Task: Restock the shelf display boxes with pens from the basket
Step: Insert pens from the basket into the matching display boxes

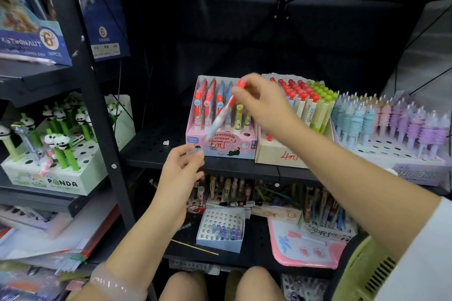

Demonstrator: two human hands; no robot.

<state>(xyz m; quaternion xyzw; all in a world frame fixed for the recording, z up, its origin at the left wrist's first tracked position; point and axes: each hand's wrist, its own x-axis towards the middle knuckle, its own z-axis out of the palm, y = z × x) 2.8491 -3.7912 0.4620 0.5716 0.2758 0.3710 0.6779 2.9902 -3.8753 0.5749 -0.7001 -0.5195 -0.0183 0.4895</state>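
your right hand [263, 102] is pinching a red-capped pen [226, 109] near its top, the grip curled round the cap end, and the pen is hanging tilted, blurred, over the front of the pink display box [221, 146] on the middle shelf [156, 144]. that box is holding red, blue and green pens standing in rows, with a couple of holes showing bare at the front right. your left hand [182, 173] is hovering just below the box's front edge, its grip loosely curled with fingertips near a small pale piece; i cannot tell whether it is pinching it. just beside the pink box, a beige box [276, 154] is carrying red- and green-topped pens, and further right a unicorn box [415, 173] is carrying blue and purple ones. the green basket [362, 273] is sitting at the lower right, its contents hidden.
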